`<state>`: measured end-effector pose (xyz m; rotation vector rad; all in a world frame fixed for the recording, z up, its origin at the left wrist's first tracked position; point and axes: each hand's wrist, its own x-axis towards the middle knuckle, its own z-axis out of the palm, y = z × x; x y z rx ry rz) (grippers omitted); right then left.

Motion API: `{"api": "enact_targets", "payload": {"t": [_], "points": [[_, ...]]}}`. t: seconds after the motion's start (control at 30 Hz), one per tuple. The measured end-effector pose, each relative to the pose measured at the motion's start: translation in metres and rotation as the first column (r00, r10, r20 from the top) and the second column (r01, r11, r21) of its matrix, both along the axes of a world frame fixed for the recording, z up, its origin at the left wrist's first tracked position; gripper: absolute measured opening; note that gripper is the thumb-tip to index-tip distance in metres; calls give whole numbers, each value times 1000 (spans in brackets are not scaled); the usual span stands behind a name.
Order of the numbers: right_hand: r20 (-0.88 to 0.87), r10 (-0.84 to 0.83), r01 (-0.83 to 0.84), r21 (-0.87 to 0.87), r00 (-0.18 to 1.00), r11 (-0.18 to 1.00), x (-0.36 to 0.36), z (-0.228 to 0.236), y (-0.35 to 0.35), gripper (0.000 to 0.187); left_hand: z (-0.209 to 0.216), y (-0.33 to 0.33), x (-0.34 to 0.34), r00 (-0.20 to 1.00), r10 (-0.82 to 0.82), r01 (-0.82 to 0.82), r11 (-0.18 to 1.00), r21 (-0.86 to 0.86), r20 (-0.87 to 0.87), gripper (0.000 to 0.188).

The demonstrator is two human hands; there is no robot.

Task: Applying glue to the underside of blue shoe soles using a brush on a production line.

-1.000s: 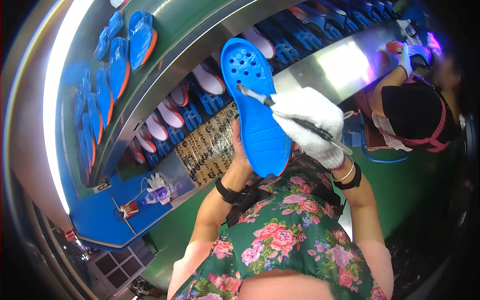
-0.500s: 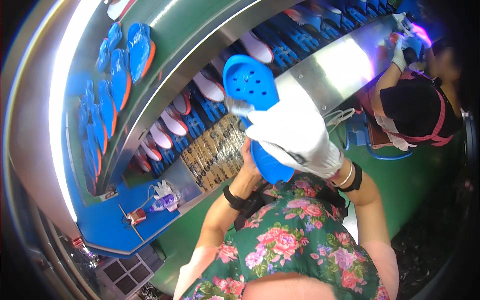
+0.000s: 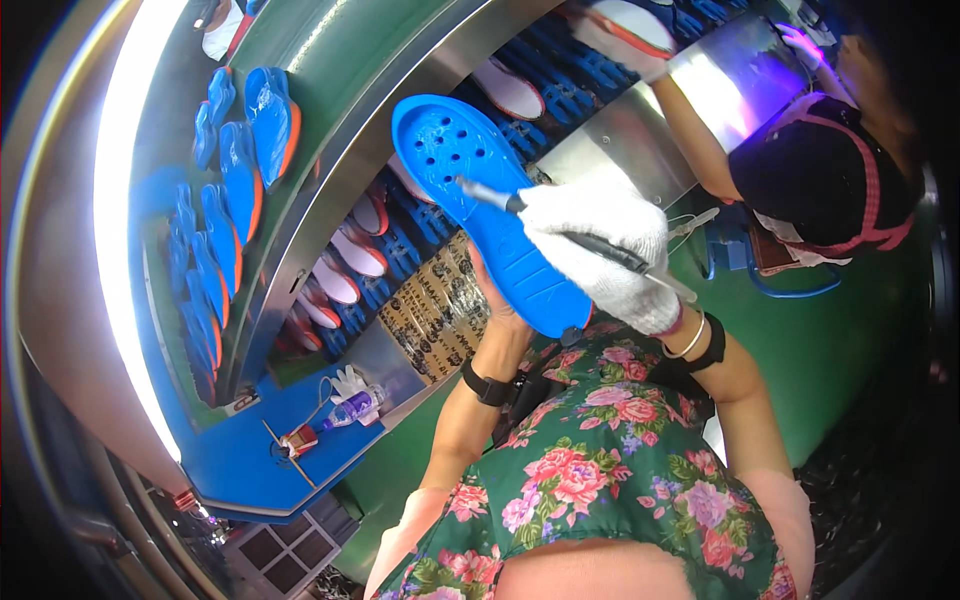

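Observation:
A bright blue shoe sole (image 3: 515, 255) with round holes at its far end is held tilted in front of my apron. My bare left hand (image 3: 492, 290) grips it from beneath along its left side; most of the fingers are hidden behind it. Above the sole, my right hand (image 3: 605, 245), in a white knitted glove, is closed on a slim brush (image 3: 610, 250) with a dark handle and metal neck. The brush tip lies over the sole just below the holes; whether it touches cannot be told.
Blue soles with orange edges (image 3: 236, 180) stand on the green conveyor belt (image 3: 330, 60) at left. Beneath it, white-and-red shoe parts (image 3: 335, 280) line a shelf. A purple bottle (image 3: 352, 408) lies on the blue table (image 3: 235, 470). At right, a co-worker (image 3: 800, 160) holds out a white shoe part (image 3: 630, 28).
My right hand has drawn back toward the right, uncovering more of the sole. The sole has shifted slightly left. The co-worker's arm now reaches toward the shelf with a white shoe part.

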<state>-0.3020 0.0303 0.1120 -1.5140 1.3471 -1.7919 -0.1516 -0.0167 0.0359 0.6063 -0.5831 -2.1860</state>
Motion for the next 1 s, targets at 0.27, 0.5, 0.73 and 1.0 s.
{"api": "enact_targets", "payload": {"t": [0.27, 0.5, 0.73, 1.0], "points": [[-102, 101, -109, -79, 990, 991, 0, -2, 4, 20, -14, -17, -3, 876, -35, 131, 977, 168, -481, 111], [-376, 10, -91, -199, 926, 976, 11, -22, 14, 30, 1, -23, -12, 788, -85, 262, 943, 207, -610, 110], [-287, 55, -98, -138, 956, 986, -5, -20, 12, 25, -1, -33, -9, 918, 73, 28, 969, 246, -391, 94], [-145, 195, -204, -50, 970, 978, -11, -32, 17, 18, -3, -42, -6, 910, -42, 99, 988, 116, -414, 110]]}}
